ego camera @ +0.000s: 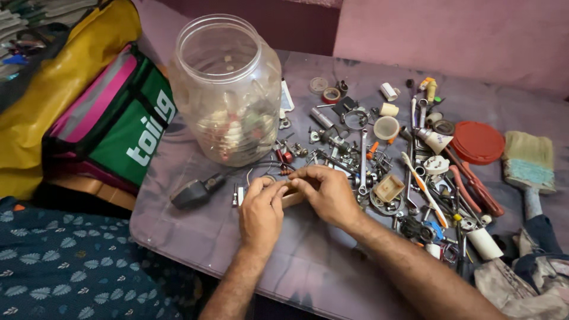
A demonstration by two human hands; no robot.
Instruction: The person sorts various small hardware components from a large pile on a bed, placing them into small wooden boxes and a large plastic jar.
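My left hand [261,210] and my right hand [326,192] meet at the middle of the table, fingertips pinched together on a small tan block-like part [291,197] that is mostly hidden between them. Just beyond my fingers a thin black wire [261,166] curves across the table from a black plug-like piece [192,192] at my left. A big clear plastic jar [228,89] with small hardware in its bottom stands open right behind my hands.
Right of my hands lies a spread of spanners [363,160], screws, white fittings and a toothbrush [424,188]. A red lid [478,142], red pliers [477,189] and a paintbrush [528,166] lie far right. A green and yellow bag [127,127] sits left.
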